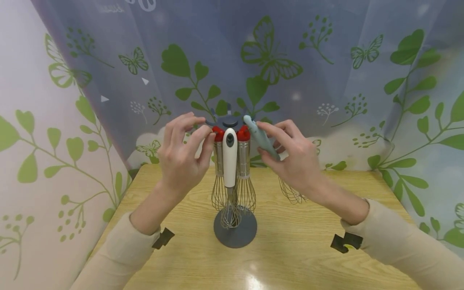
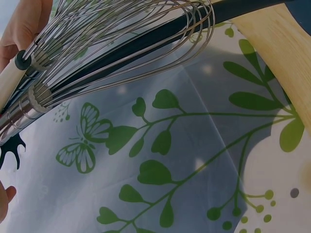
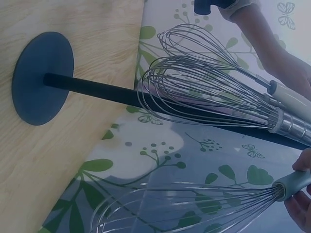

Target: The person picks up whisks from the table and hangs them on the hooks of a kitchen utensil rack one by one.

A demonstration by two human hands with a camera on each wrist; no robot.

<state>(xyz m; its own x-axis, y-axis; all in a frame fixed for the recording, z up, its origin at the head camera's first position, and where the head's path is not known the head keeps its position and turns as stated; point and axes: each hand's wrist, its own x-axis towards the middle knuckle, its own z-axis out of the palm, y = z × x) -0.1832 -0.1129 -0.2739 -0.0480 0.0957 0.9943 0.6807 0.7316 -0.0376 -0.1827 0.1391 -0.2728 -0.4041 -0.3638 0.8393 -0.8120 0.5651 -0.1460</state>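
Note:
A dark grey stand holds several whisks hung from its top hooks. A white-handled whisk hangs in front, with two steel-handled whisks with red ends behind it. My left hand pinches the left end of the stand's top with its fingertips, right beside a red end. In my right hand I grip a whisk with a light blue handle. It leans beside the stand, its handle end close to a hook and its wires below my hand.
The stand's round base rests on a wooden table. Behind the table hangs a curtain printed with green leaves and butterflies. A pale patterned wall is on the left, and black straps are on both sleeves.

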